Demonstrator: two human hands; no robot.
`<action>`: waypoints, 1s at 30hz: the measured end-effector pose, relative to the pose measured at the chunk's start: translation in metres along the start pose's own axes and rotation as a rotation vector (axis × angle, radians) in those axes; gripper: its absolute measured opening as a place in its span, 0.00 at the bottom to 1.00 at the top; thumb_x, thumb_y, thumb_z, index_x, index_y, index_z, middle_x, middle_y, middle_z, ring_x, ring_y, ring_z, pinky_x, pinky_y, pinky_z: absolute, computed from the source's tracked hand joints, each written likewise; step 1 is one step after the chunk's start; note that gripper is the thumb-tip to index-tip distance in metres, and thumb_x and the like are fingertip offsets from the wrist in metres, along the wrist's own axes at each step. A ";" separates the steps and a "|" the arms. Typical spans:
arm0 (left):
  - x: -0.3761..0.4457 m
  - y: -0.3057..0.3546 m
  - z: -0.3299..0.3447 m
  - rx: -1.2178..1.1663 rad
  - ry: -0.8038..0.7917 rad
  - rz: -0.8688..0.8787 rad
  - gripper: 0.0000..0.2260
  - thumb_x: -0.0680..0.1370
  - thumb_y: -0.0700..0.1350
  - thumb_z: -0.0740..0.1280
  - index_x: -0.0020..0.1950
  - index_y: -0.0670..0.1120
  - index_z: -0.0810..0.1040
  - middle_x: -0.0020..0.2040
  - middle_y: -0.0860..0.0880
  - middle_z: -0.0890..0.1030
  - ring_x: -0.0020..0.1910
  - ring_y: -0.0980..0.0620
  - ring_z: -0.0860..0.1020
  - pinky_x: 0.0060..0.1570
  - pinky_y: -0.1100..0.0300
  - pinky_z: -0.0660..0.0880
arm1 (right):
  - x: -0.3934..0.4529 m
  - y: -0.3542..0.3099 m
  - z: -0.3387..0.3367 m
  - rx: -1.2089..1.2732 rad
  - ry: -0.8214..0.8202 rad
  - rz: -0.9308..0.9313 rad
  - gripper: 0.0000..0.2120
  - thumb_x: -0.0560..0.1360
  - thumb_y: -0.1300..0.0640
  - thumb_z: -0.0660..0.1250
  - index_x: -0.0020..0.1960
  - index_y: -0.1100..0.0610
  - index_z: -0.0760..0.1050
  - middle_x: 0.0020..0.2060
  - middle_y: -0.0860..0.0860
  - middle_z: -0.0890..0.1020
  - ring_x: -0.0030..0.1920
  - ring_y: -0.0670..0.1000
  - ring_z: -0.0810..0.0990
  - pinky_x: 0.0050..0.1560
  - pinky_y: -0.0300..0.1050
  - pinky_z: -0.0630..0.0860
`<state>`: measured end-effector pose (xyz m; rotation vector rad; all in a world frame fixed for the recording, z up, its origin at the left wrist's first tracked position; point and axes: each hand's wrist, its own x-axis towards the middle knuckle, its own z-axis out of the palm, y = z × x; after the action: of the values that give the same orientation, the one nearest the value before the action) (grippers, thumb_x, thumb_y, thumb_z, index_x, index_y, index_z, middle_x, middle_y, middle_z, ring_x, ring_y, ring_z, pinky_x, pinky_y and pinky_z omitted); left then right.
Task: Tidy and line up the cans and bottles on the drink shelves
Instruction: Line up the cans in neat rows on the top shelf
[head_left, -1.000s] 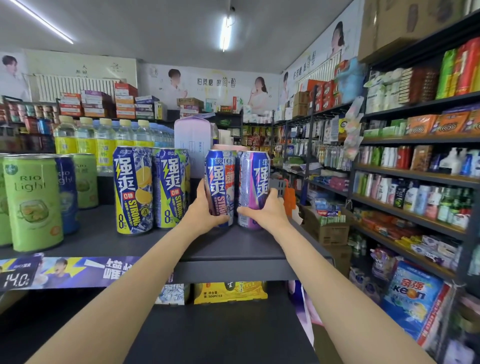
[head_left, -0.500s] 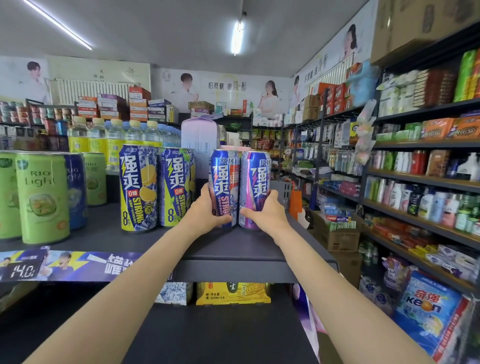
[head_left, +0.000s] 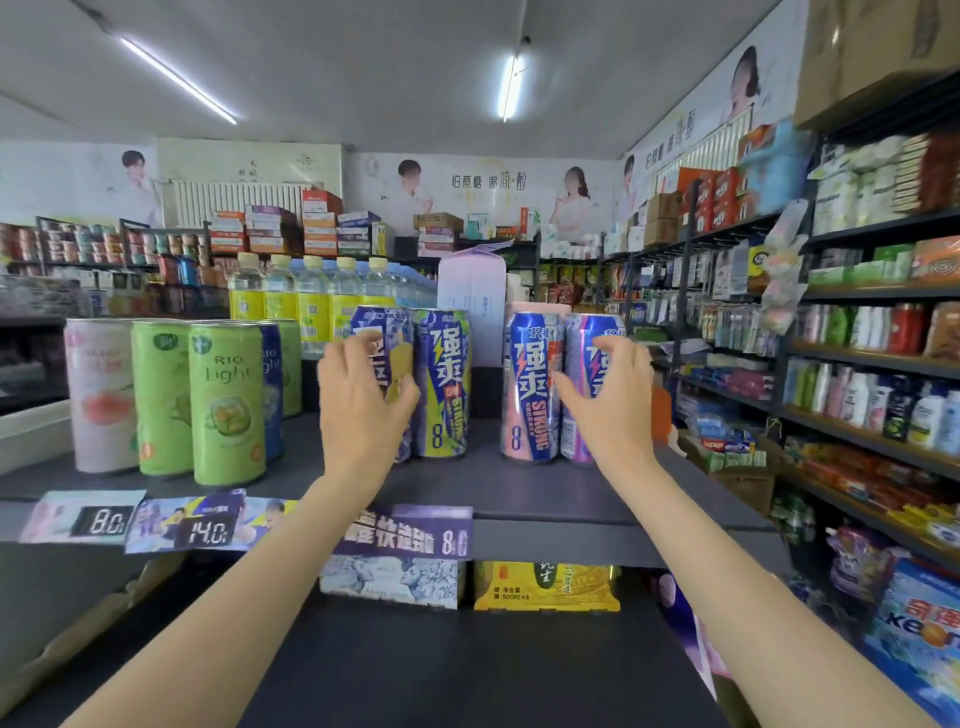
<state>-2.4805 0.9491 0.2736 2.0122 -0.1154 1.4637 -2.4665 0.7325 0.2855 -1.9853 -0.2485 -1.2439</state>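
Observation:
Four tall "Strong" cans stand on the dark top shelf (head_left: 545, 493). My left hand (head_left: 363, 410) hovers with spread, relaxed fingers in front of the blue-and-yellow lemon can (head_left: 399, 358), which partly hides behind it; I cannot tell if it touches. A second yellow-and-blue can (head_left: 444, 384) stands just to its right. After a gap come the blue-and-pink can (head_left: 530, 384) and the purple can (head_left: 582, 332), side by side. My right hand (head_left: 608, 410) is open in front of the purple can and holds nothing.
Green Rio Light cans (head_left: 226, 400) and a pink can (head_left: 101, 395) stand at the left of the shelf. Behind them are yellow-labelled water bottles (head_left: 311, 301). Price tags (head_left: 208, 532) hang on the shelf edge. Stocked racks (head_left: 857, 364) line the aisle to the right.
Both hands let go of the blue-and-pink and purple cans. My left hand moved left to the lemon can. My right hand opened and lifted. The view shifted left.

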 end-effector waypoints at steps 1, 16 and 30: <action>0.003 -0.009 -0.003 0.028 -0.003 -0.047 0.23 0.73 0.42 0.70 0.64 0.39 0.68 0.58 0.39 0.70 0.56 0.42 0.68 0.55 0.53 0.66 | -0.002 -0.013 0.007 -0.015 0.008 -0.048 0.23 0.71 0.57 0.71 0.62 0.62 0.68 0.60 0.58 0.70 0.62 0.54 0.67 0.56 0.34 0.59; 0.011 -0.056 -0.002 -0.184 -0.372 -0.412 0.43 0.70 0.43 0.73 0.76 0.46 0.47 0.65 0.36 0.66 0.62 0.35 0.70 0.61 0.46 0.67 | -0.030 -0.072 0.111 0.089 -0.438 0.340 0.32 0.68 0.57 0.75 0.65 0.60 0.61 0.61 0.57 0.75 0.62 0.56 0.73 0.62 0.48 0.69; 0.012 -0.051 -0.010 -0.166 -0.456 -0.417 0.44 0.72 0.43 0.72 0.76 0.46 0.43 0.68 0.35 0.62 0.63 0.33 0.68 0.63 0.43 0.66 | -0.049 -0.059 0.010 -0.228 -0.265 0.432 0.38 0.69 0.51 0.75 0.68 0.61 0.56 0.62 0.58 0.72 0.60 0.61 0.74 0.57 0.58 0.73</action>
<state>-2.4623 0.9984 0.2635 2.0445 -0.0043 0.7047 -2.5156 0.7909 0.2719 -2.2465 0.1980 -0.7600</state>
